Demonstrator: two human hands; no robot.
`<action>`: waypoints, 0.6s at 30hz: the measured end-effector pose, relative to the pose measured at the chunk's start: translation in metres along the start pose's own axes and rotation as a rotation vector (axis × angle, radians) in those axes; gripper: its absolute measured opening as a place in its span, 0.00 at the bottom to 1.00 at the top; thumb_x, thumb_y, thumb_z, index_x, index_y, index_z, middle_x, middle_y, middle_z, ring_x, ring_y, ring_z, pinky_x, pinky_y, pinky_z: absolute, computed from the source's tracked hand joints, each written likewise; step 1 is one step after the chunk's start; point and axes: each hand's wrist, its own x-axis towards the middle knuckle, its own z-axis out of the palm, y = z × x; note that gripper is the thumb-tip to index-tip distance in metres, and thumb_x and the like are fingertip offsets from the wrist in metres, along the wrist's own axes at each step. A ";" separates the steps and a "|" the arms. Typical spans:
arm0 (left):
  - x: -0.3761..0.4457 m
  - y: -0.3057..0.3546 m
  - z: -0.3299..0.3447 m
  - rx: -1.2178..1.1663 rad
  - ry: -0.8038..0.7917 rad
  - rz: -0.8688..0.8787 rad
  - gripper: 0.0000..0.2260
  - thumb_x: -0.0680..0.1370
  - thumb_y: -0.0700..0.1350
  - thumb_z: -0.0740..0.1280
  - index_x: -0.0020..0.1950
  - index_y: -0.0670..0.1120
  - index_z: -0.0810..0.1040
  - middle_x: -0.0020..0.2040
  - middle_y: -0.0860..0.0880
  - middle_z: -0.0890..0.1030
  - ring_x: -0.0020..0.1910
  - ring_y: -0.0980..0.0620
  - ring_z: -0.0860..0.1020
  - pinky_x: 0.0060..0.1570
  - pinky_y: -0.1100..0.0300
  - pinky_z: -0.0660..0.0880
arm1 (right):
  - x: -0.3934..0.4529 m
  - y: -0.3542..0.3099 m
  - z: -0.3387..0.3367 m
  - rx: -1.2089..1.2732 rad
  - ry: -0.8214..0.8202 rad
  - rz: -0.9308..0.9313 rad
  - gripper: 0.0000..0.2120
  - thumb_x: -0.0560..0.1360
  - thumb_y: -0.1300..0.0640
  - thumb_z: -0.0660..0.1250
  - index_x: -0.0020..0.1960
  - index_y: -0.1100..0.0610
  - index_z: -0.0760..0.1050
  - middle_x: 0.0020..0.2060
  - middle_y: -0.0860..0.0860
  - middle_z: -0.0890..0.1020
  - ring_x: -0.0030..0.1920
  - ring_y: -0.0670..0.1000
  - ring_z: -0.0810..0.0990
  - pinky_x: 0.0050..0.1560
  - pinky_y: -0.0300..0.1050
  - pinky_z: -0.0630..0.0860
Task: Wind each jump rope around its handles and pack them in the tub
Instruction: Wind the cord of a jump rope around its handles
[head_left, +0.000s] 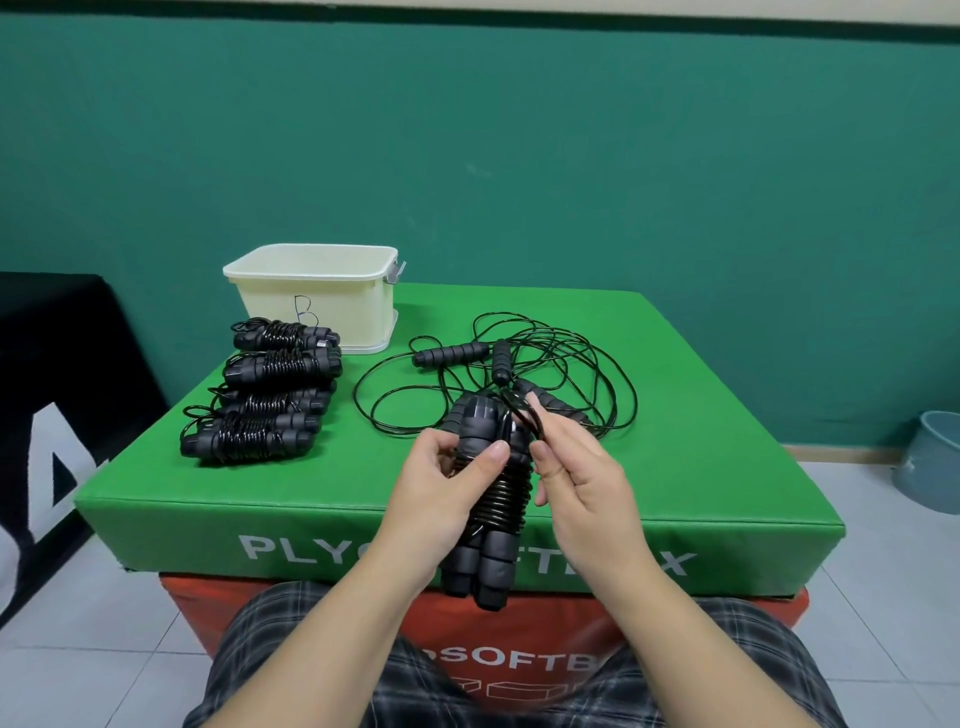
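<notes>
Over a green box (363, 499), upright handles (491, 499) are gripped by the left hand (447, 467); the cord end (522, 415), above right, is pinched by the right hand (576, 467)

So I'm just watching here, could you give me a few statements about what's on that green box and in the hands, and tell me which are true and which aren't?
1. Four wound rope bundles lie in a row in front of the white tub. True.
2. The tub already has wound ropes showing above its rim. False: none shows above the rim, and its inside is out of sight.
3. The left hand grips the rope being wound around its coils. True.
4. The right hand rests flat on the green box. False: it pinches the loose end of the cord above the handles.
5. A loose rope lies unwound on the box. True.
</notes>
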 end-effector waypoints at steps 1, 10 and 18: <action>0.000 0.001 0.000 0.004 -0.007 -0.004 0.25 0.61 0.58 0.76 0.50 0.47 0.74 0.43 0.45 0.81 0.40 0.50 0.79 0.47 0.51 0.76 | 0.000 0.000 0.000 -0.005 0.008 -0.007 0.21 0.79 0.42 0.55 0.71 0.46 0.68 0.55 0.33 0.75 0.43 0.34 0.74 0.47 0.29 0.70; -0.004 0.002 0.003 0.015 -0.063 0.021 0.24 0.60 0.60 0.74 0.53 0.67 0.69 0.47 0.42 0.83 0.45 0.41 0.82 0.50 0.42 0.78 | 0.005 -0.010 -0.005 0.062 0.029 0.078 0.29 0.78 0.35 0.50 0.47 0.54 0.81 0.39 0.48 0.72 0.44 0.36 0.73 0.46 0.29 0.66; 0.000 -0.001 -0.001 0.018 -0.068 0.068 0.20 0.65 0.54 0.74 0.53 0.65 0.71 0.47 0.44 0.83 0.46 0.42 0.81 0.51 0.39 0.77 | 0.015 -0.019 -0.015 0.259 -0.036 0.301 0.08 0.73 0.41 0.66 0.49 0.40 0.81 0.45 0.38 0.81 0.47 0.37 0.79 0.49 0.34 0.71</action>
